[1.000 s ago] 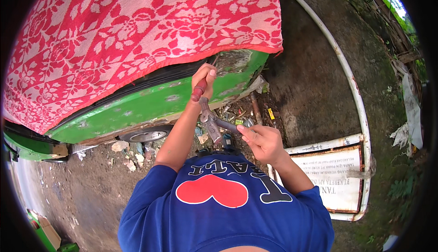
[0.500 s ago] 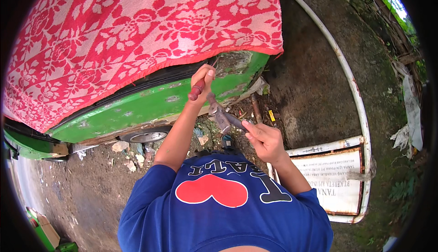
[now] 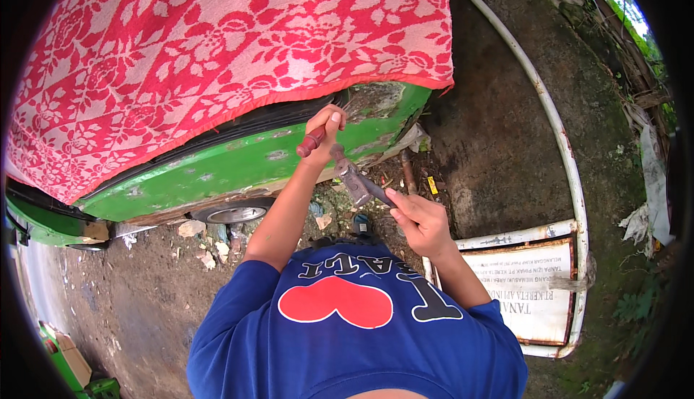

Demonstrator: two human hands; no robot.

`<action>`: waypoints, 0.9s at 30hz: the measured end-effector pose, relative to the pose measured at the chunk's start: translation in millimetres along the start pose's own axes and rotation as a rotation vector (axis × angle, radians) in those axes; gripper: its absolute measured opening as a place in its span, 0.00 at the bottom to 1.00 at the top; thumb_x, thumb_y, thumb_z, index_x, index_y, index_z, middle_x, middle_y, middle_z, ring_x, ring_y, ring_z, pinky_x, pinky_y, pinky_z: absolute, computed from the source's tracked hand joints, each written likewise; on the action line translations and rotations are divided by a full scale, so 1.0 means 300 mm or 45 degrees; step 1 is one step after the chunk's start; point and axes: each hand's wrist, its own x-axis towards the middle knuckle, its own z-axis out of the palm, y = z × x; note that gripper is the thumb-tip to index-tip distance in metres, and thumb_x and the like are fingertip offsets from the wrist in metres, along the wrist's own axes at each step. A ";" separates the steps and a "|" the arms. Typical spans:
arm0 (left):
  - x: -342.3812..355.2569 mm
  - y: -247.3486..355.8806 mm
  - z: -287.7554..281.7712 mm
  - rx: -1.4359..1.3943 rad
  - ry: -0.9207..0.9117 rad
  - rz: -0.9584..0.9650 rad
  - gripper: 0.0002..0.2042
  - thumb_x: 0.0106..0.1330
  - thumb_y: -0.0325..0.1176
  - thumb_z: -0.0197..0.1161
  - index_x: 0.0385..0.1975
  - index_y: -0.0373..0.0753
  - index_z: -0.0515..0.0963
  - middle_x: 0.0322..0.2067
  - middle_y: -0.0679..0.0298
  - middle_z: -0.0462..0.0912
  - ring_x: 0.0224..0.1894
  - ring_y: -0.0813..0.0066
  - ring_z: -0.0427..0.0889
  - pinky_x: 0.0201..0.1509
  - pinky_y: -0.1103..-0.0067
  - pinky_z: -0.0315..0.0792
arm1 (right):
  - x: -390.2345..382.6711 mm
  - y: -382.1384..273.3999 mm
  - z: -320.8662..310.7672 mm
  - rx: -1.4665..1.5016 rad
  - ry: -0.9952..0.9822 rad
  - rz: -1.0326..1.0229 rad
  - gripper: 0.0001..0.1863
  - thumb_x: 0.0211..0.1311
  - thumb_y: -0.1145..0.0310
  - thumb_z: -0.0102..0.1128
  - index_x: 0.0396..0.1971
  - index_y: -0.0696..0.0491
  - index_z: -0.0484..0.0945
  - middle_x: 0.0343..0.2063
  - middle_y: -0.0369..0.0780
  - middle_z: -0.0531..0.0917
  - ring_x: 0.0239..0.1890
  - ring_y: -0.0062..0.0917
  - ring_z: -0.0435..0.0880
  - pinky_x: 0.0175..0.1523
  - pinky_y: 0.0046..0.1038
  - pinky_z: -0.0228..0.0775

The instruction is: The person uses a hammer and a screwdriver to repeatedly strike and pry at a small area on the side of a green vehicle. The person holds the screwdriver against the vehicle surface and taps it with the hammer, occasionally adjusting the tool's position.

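Observation:
My left hand is closed around a screwdriver, its red handle end sticking out toward me. The thin shaft points away at the rusty, paint-stripped corner of a green car panel; I cannot tell whether its tip touches. In my right hand is a hammer, gripped by its dark handle. The worn metal head hangs just below and right of the screwdriver's handle, apart from it as far as I can see.
A red and pink floral blanket covers the car's upper part. The car's wheel shows below the panel, near broken chips on the ground. At right lies a white pipe frame with a rusty-edged sign board.
The hammer head has shifted slightly to the right in the picture. Both hands keep their grips, and the view has moved only a little.

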 end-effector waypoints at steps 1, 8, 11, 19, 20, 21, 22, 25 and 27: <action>0.001 0.003 -0.003 0.010 0.017 0.000 0.17 0.76 0.36 0.51 0.24 0.31 0.70 0.27 0.63 0.73 0.29 0.75 0.69 0.37 0.77 0.66 | -0.003 0.003 -0.004 0.003 0.004 0.007 0.25 0.57 0.77 0.66 0.56 0.47 0.82 0.23 0.41 0.81 0.19 0.30 0.78 0.24 0.29 0.69; 0.014 0.017 -0.022 0.146 -0.058 0.094 0.18 0.75 0.41 0.51 0.26 0.33 0.71 0.29 0.63 0.74 0.32 0.75 0.71 0.40 0.76 0.68 | -0.020 0.008 -0.028 0.018 0.022 0.075 0.23 0.59 0.78 0.65 0.56 0.50 0.81 0.22 0.42 0.79 0.20 0.29 0.76 0.26 0.28 0.68; 0.020 0.029 -0.007 0.168 -0.079 0.135 0.17 0.75 0.38 0.52 0.24 0.33 0.69 0.29 0.63 0.74 0.32 0.75 0.71 0.40 0.76 0.67 | -0.043 0.019 -0.030 0.052 0.054 0.114 0.22 0.60 0.78 0.64 0.56 0.53 0.81 0.22 0.42 0.79 0.21 0.28 0.76 0.28 0.27 0.68; 0.045 0.044 0.000 0.253 -0.178 0.238 0.15 0.74 0.33 0.54 0.24 0.32 0.68 0.28 0.60 0.74 0.30 0.71 0.72 0.38 0.74 0.68 | -0.097 0.047 -0.046 0.165 0.139 0.328 0.22 0.62 0.79 0.62 0.57 0.57 0.79 0.28 0.45 0.83 0.25 0.26 0.78 0.32 0.24 0.70; 0.047 0.051 -0.002 0.291 -0.201 0.228 0.15 0.74 0.33 0.55 0.24 0.32 0.68 0.28 0.60 0.74 0.31 0.70 0.72 0.38 0.74 0.69 | -0.103 0.052 -0.047 0.171 0.150 0.330 0.22 0.62 0.80 0.62 0.57 0.58 0.78 0.28 0.44 0.83 0.24 0.25 0.78 0.32 0.24 0.70; 0.047 0.059 -0.005 0.330 -0.225 0.219 0.15 0.74 0.33 0.55 0.25 0.32 0.68 0.28 0.59 0.74 0.31 0.69 0.73 0.38 0.74 0.69 | -0.108 0.057 -0.047 0.177 0.162 0.333 0.22 0.62 0.80 0.61 0.58 0.58 0.78 0.27 0.43 0.83 0.24 0.24 0.77 0.31 0.23 0.69; 0.047 0.067 -0.006 0.369 -0.248 0.209 0.14 0.73 0.33 0.55 0.25 0.32 0.69 0.28 0.59 0.74 0.31 0.68 0.73 0.39 0.73 0.70 | -0.113 0.059 -0.048 0.183 0.174 0.335 0.22 0.63 0.80 0.61 0.58 0.58 0.78 0.27 0.43 0.83 0.23 0.22 0.77 0.31 0.23 0.69; 0.050 0.085 -0.004 0.418 -0.289 0.215 0.11 0.69 0.28 0.61 0.25 0.32 0.70 0.28 0.58 0.75 0.32 0.63 0.75 0.41 0.73 0.71 | -0.124 0.055 -0.054 0.225 0.172 0.408 0.22 0.63 0.80 0.60 0.59 0.57 0.78 0.26 0.39 0.81 0.22 0.18 0.75 0.29 0.21 0.68; 0.050 0.075 -0.007 0.441 -0.325 0.252 0.10 0.67 0.27 0.63 0.26 0.33 0.71 0.28 0.59 0.75 0.32 0.61 0.76 0.41 0.72 0.71 | -0.132 0.059 -0.051 0.240 0.192 0.415 0.22 0.63 0.81 0.60 0.59 0.57 0.78 0.25 0.38 0.81 0.21 0.16 0.74 0.28 0.20 0.67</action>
